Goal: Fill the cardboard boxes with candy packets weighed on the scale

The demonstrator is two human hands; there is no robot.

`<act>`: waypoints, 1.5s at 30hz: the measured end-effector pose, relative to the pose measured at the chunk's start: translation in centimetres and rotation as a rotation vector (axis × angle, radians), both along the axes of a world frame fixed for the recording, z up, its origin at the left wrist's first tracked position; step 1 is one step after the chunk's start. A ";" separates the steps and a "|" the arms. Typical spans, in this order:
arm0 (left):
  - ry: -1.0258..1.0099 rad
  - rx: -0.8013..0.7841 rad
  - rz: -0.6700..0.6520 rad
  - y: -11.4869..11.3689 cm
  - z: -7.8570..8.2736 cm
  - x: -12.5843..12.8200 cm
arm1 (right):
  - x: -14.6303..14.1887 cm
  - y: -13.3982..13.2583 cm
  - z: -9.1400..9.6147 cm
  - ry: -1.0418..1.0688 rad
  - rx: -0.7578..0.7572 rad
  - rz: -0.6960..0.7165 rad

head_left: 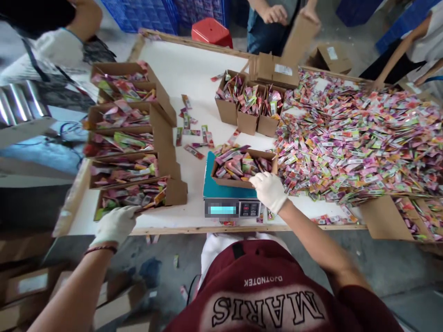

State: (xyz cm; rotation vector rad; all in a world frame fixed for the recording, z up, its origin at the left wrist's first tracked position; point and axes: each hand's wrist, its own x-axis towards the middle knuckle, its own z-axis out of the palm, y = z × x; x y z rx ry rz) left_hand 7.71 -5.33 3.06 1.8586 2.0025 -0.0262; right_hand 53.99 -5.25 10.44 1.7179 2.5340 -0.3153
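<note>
My left hand [116,225], in a white glove, has its fingers curled at the near wall of the front cardboard box [176,192] in the left row. Small colourful packets [138,196] fill that box. My right hand [270,190], also gloved, is closed at the near right rim of another open cardboard box [230,180], its fingertips partly hidden among the packets. This second box rests on the teal platform of a digital scale [221,190], whose lit display is blurred out.
Several packet-filled boxes [164,138] line the table's left side. Three more filled boxes [247,122] stand at the back, beside a large heap of packets [346,138]. Loose packets lie on the white table [194,60]. Co-workers' hands [275,14] show across it, near a red stool [212,32].
</note>
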 end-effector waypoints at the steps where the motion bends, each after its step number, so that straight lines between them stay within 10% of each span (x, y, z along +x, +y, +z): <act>1: 0.014 -0.025 0.004 -0.3 0.1 0.2 | -0.8 0.5 -0.3 -0.019 -0.034 0.019; 10: 0.145 -0.011 -0.149 -2.8 -0.5 5.2 | 6.0 -2.6 2.8 0.537 0.256 -0.127; 16: 0.129 -0.091 -0.117 1.4 -2.3 3.0 | 10.5 -5.5 2.6 0.514 0.256 -0.427; 25: 0.161 -0.114 -0.076 6.3 0.2 1.4 | 3.0 -1.3 3.9 0.516 0.149 -0.116; 34: -0.161 0.322 -0.119 2.4 4.2 10.4 | -3.2 3.7 0.7 0.182 -0.118 -0.008; 40: -0.492 0.499 -0.121 2.2 7.4 16.6 | 4.9 -0.2 5.5 0.623 0.173 -0.179; 45: -0.482 0.533 -0.145 4.8 9.5 20.8 | 13.3 -3.4 9.7 0.246 0.541 -0.473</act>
